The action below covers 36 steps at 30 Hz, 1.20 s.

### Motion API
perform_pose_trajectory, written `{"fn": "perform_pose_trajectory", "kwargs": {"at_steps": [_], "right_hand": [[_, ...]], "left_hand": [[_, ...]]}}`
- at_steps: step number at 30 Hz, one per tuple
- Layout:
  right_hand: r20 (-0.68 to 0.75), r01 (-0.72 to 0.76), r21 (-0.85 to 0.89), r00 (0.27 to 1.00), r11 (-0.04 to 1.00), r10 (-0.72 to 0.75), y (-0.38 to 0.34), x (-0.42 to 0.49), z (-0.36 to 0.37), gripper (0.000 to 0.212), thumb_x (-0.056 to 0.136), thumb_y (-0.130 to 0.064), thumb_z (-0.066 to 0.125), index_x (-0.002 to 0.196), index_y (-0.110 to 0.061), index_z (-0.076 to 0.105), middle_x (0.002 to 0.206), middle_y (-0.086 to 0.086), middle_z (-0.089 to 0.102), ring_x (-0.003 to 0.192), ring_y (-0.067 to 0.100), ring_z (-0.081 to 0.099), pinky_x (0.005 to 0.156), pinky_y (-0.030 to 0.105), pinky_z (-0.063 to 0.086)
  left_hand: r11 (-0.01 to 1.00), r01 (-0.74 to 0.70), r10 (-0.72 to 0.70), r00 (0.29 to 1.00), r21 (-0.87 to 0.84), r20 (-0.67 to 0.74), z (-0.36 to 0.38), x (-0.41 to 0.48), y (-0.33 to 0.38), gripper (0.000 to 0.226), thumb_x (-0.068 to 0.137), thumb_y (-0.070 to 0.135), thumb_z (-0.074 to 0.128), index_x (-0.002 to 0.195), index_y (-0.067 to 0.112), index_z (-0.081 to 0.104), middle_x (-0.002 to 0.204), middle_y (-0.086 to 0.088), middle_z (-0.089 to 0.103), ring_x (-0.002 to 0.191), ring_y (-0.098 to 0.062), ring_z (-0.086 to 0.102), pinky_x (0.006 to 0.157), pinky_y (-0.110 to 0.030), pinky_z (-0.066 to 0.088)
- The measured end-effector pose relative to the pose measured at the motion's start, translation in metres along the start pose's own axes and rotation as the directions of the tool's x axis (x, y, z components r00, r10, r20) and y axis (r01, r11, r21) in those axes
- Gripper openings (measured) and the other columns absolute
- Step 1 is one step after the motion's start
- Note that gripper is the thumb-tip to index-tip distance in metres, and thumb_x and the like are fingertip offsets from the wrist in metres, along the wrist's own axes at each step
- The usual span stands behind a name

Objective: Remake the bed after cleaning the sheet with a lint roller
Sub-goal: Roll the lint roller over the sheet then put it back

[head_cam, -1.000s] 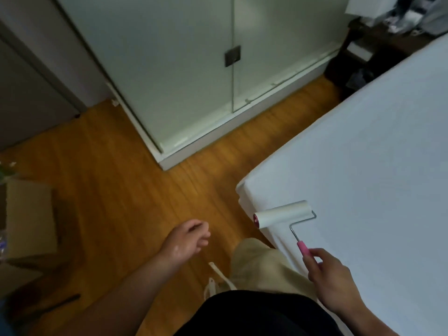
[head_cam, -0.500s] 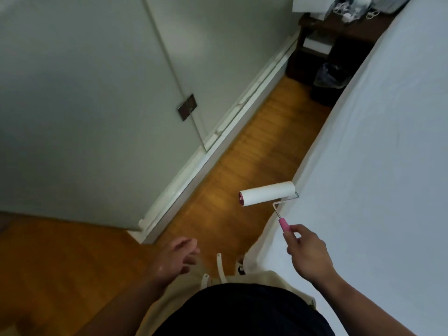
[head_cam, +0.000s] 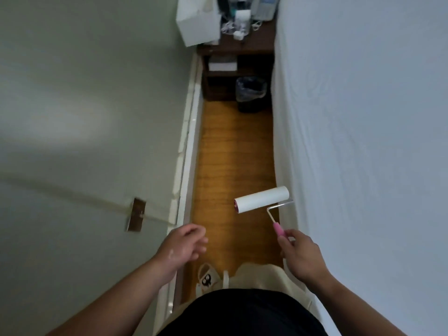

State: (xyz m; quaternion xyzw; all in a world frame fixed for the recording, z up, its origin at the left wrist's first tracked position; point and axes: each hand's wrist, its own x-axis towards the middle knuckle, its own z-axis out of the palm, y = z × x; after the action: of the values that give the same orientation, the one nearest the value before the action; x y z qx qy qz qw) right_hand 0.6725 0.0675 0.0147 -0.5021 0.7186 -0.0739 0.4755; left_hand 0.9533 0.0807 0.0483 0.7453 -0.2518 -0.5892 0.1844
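The bed's white sheet (head_cam: 363, 141) fills the right side of the view, smooth with faint creases. My right hand (head_cam: 299, 255) grips the pink handle of a lint roller (head_cam: 261, 199), whose white roll hangs over the floor just left of the mattress edge, off the sheet. My left hand (head_cam: 183, 246) hovers over the floor strip near the wardrobe, fingers loosely curled and holding nothing.
A narrow wooden floor strip (head_cam: 232, 154) runs between the pale wardrobe doors (head_cam: 97, 117) and the bed. At its far end stand a dark bedside table (head_cam: 242, 47) with clutter and a white box (head_cam: 197, 23), and a black bin (head_cam: 251, 93).
The view has swung right from the bed's corner to look along the gap beside the bed. The roller has come off the sheet and is now held over the floor.
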Motion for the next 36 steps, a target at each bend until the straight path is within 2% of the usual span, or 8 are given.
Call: {"fn": "perform_pose_trajectory", "kwargs": {"at_steps": [4, 9, 15, 18, 25, 28, 30, 36], "right_hand": [[-0.092, -0.061, 0.179, 0.993, 0.982, 0.079, -0.05, 0.03, 0.002, 0.018, 0.101, -0.039, 0.051, 0.104, -0.025, 0.061, 0.082, -0.003, 0.068, 0.068, 0.013, 0.066, 0.065, 0.033, 0.058], [-0.173, -0.103, 0.303, 0.972, 0.947, 0.161, -0.093, 0.104, -0.023, 0.02, 0.101, -0.036, 0.052, 0.113, -0.023, 0.061, 0.09, 0.0, 0.069, 0.07, 0.015, 0.063, 0.06, 0.028, 0.047], [-0.136, -0.219, 0.297, 0.954, 0.929, 0.268, -0.142, 0.23, -0.094, 0.034, 0.098, -0.05, 0.049, 0.111, -0.023, 0.065, 0.083, -0.002, 0.071, 0.068, 0.015, 0.064, 0.065, 0.036, 0.054], [-0.149, -0.2, 0.187, 0.962, 0.962, 0.229, -0.177, 0.293, -0.15, 0.039, 0.097, -0.061, 0.044, 0.106, -0.027, 0.062, 0.084, -0.004, 0.071, 0.077, 0.013, 0.066, 0.066, 0.03, 0.05], [-0.187, -0.167, 0.235, 0.959, 0.958, 0.213, -0.258, 0.44, -0.245, 0.016, 0.098, -0.034, 0.052, 0.106, -0.025, 0.062, 0.073, -0.001, 0.072, 0.06, 0.012, 0.061, 0.054, 0.024, 0.041], [-0.189, -0.209, 0.359, 0.938, 0.91, 0.29, -0.287, 0.489, -0.257, 0.019, 0.096, -0.039, 0.054, 0.104, -0.025, 0.063, 0.074, 0.001, 0.072, 0.054, 0.011, 0.055, 0.047, 0.023, 0.039], [-0.198, -0.24, 0.453, 0.912, 0.858, 0.36, -0.307, 0.521, -0.261, 0.024, 0.096, -0.045, 0.055, 0.103, -0.024, 0.064, 0.073, 0.003, 0.072, 0.052, 0.012, 0.054, 0.048, 0.025, 0.039], [-0.197, -0.262, 0.669, 0.84, 0.696, 0.506, -0.362, 0.585, -0.284, 0.019, 0.098, -0.039, 0.053, 0.1, -0.024, 0.063, 0.076, 0.007, 0.071, 0.046, 0.012, 0.052, 0.043, 0.025, 0.038]], "left_hand": [[0.983, -0.124, 0.107, 0.986, 0.131, 0.131, -0.001, 0.053, 0.093, 0.018, 0.099, 0.039, 0.057, 0.104, 0.026, 0.069, 0.098, 0.003, 0.075, 0.09, -0.018, 0.073, 0.086, -0.038, 0.061], [0.974, -0.146, 0.106, 0.968, 0.172, 0.226, 0.004, 0.12, 0.181, 0.018, 0.099, 0.038, 0.057, 0.105, 0.027, 0.069, 0.099, 0.003, 0.075, 0.091, -0.018, 0.073, 0.085, -0.036, 0.061], [0.993, 0.055, -0.065, 0.993, 0.109, 0.095, -0.035, 0.204, 0.26, 0.023, 0.097, 0.034, 0.062, 0.109, 0.016, 0.069, 0.098, -0.006, 0.076, 0.088, -0.026, 0.073, 0.075, -0.036, 0.058], [0.995, 0.096, -0.096, 0.995, 0.022, 0.036, -0.046, 0.245, 0.303, 0.023, 0.097, 0.028, 0.064, 0.108, 0.008, 0.069, 0.092, -0.01, 0.077, 0.08, -0.028, 0.07, 0.067, -0.034, 0.05], [0.99, 0.115, -0.11, 0.992, -0.079, 0.061, -0.03, 0.36, 0.447, 0.019, 0.098, 0.017, 0.06, 0.106, 0.001, 0.066, 0.096, -0.02, 0.074, 0.07, -0.026, 0.065, 0.056, -0.027, 0.047], [0.996, 0.083, -0.084, 0.99, 0.016, 0.111, -0.019, 0.415, 0.513, 0.019, 0.098, 0.019, 0.061, 0.107, 0.003, 0.066, 0.097, -0.019, 0.073, 0.068, -0.024, 0.065, 0.057, -0.028, 0.045], [0.98, 0.038, -0.074, 0.98, 0.193, 0.183, -0.015, 0.456, 0.568, 0.02, 0.099, 0.024, 0.06, 0.108, 0.007, 0.067, 0.098, -0.016, 0.074, 0.072, -0.022, 0.066, 0.06, -0.028, 0.047], [0.741, -0.259, -0.042, 0.903, 0.619, 0.428, 0.018, 0.559, 0.754, 0.016, 0.098, 0.038, 0.058, 0.105, 0.029, 0.07, 0.103, 0.003, 0.073, 0.095, -0.015, 0.07, 0.089, -0.035, 0.057]]}}
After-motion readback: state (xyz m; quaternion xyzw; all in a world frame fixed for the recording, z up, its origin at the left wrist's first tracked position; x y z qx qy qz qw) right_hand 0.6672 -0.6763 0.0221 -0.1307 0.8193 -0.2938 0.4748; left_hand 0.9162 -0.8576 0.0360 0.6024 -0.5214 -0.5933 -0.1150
